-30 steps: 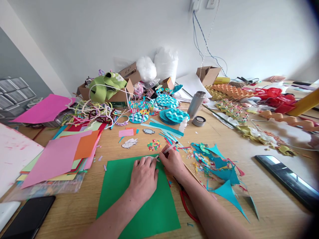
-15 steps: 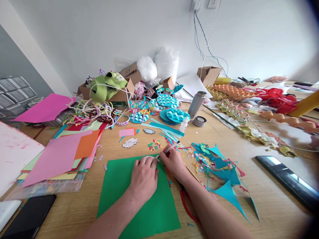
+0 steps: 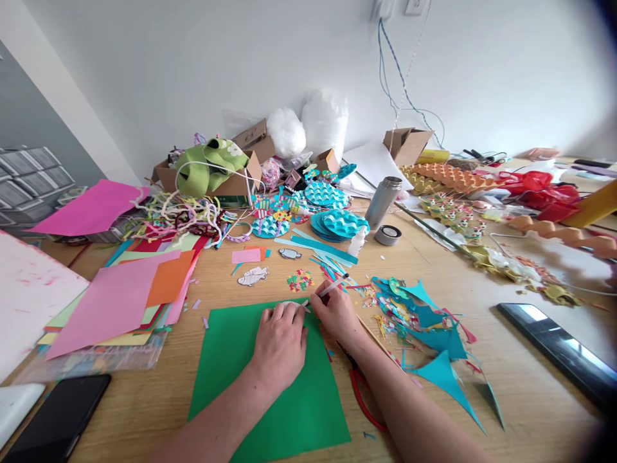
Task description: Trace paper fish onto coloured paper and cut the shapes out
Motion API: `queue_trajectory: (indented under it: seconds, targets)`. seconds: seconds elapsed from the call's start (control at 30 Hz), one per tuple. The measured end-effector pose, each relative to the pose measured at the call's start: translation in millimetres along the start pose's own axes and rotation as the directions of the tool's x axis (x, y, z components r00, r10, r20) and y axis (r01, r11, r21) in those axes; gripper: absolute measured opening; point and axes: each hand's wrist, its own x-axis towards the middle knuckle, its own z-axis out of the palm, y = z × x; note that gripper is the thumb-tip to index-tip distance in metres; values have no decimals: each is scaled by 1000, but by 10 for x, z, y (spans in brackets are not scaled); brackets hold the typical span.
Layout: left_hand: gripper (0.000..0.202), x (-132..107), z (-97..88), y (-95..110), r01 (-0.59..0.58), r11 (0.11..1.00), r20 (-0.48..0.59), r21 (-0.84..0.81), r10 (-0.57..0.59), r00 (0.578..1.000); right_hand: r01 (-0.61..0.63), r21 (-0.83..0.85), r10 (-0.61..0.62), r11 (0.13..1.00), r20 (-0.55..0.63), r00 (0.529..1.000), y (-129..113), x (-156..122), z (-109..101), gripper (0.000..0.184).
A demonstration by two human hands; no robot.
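My right hand [image 3: 331,310] grips a slim pen [image 3: 338,283] with a clear barrel, its tip by the top right corner of a green paper sheet [image 3: 241,411]. Flat on that sheet, my left hand [image 3: 279,337] presses on a small white paper piece [image 3: 306,309], mostly hidden under the fingers. Red-handled scissors [image 3: 361,402] lie partly beneath my right forearm. Beyond the sheet are a white fish cutout [image 3: 253,276], a grey-toned fish cutout [image 3: 290,254] and a little heap of coloured paper bits [image 3: 300,280].
Blue paper scraps [image 3: 443,373] spread to the right, near a dark phone [image 3: 549,350]. Stacked coloured papers [image 3: 106,302] and a black phone [image 3: 58,418] lie left. A small glue bottle [image 3: 357,243], a grey flask [image 3: 384,202] and a tape roll [image 3: 388,235] stand farther back.
The view has shifted very slightly. Both hands, the pen and the green sheet keep almost the same places relative to each other.
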Motion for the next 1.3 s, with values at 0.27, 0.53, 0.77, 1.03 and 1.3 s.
queue_trajectory:
  seconds: [0.27, 0.53, 0.77, 1.03, 1.3]
  targets:
    - [34, -1, -9, 3, 6, 1000, 12, 16, -6, 1000, 72, -58, -72, 996, 2, 997, -13, -12, 6, 9]
    - [34, -2, -3, -3, -11, 1000, -6, 19, 11, 1000, 66, -70, -66, 995, -8, 998, -9, -1, -3, 8]
    - [33, -5, -4, 2, -8, 1000, -6, 19, 9, 1000, 27, -100, -29, 995, -15, 999, -22, -7, -9, 9]
    - [32, -8, 2, -3, -14, 1000, -22, 14, 15, 1000, 56, -117, -60, 992, -25, 998, 6, -4, 5, 10]
    - [33, -11, -1, -7, -19, 1000, -14, 19, 19, 1000, 33, -116, -33, 993, 0, 999, -28, -5, -20, 10]
